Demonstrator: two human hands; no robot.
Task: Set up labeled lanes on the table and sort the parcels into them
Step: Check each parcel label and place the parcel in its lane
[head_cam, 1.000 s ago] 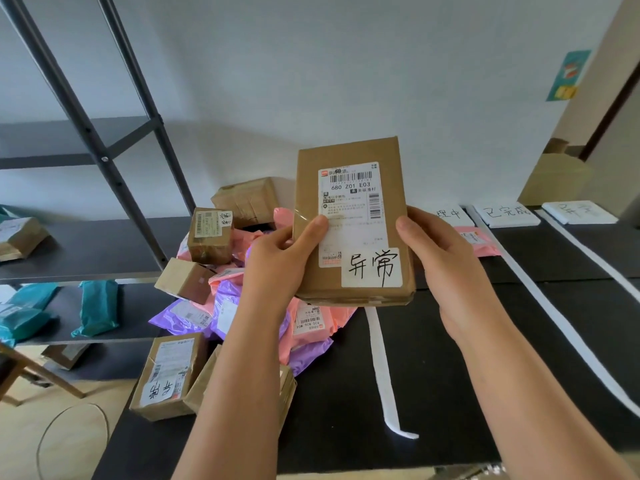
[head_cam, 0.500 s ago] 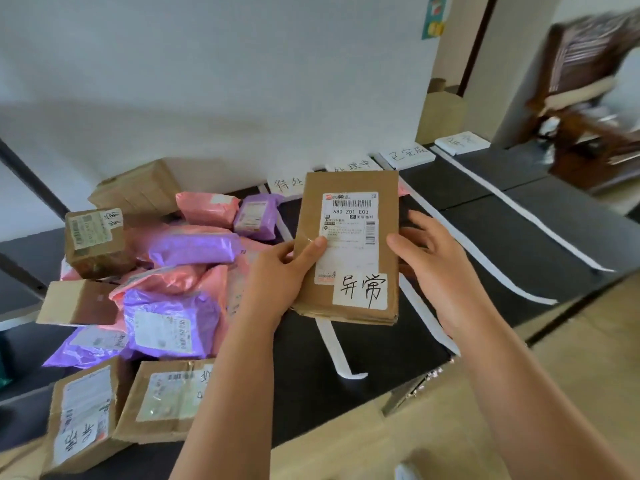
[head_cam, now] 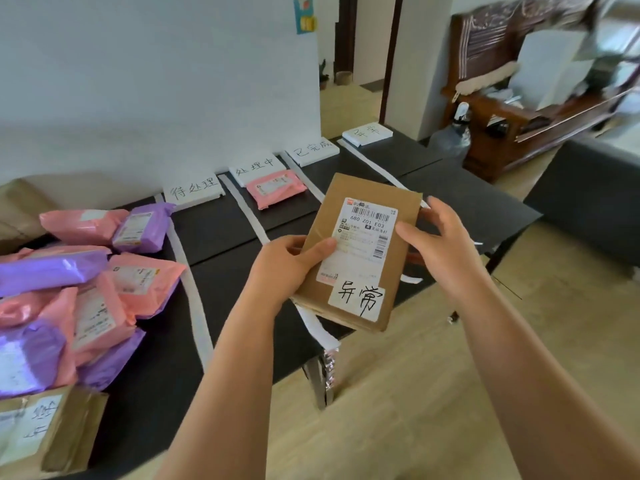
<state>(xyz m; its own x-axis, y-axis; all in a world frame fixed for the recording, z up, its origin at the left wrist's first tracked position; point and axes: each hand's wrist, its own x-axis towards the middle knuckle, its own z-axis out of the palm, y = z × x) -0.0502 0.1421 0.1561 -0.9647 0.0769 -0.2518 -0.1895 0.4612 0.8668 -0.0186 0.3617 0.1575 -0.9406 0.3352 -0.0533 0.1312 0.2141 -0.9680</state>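
1. With the left hand [head_cam: 287,265], gripping the cardboard parcel [head_cam: 360,258] by its left side, thumb lying across the shipping label [head_cam: 367,230], other fingers hidden behind the box.
2. With the right hand [head_cam: 440,244], grasping the same parcel at its right edge, thumb on the front face, fingertips curling round the far corner.
3. Holding the parcel up between both hands, face tilted toward the camera, over the near edge of the black table [head_cam: 450,188].
4. Showing a handwritten sticker [head_cam: 356,298] reading 异常 on the parcel's near corner, below the right thumb and to the right of the left wrist.
5. Facing a row of white lane cards [head_cam: 194,192] beyond the hands, along the wall, reading 待处理, 处理中 and 已完成; finding the fourth card [head_cam: 367,133], beyond the right hand, too blurred to read.
6. Looking down on white tape strips [head_cam: 249,220] running from the cards toward the hands and dividing the table into lanes.
7. Looking past the left hand at one pink mailer [head_cam: 277,187] in the 处理中 lane, just in front of its card.
8. Having a pile of pink and purple mailers [head_cam: 86,289] well to the left of the left hand, and a brown box [head_cam: 45,431] nearer and lower on that side.
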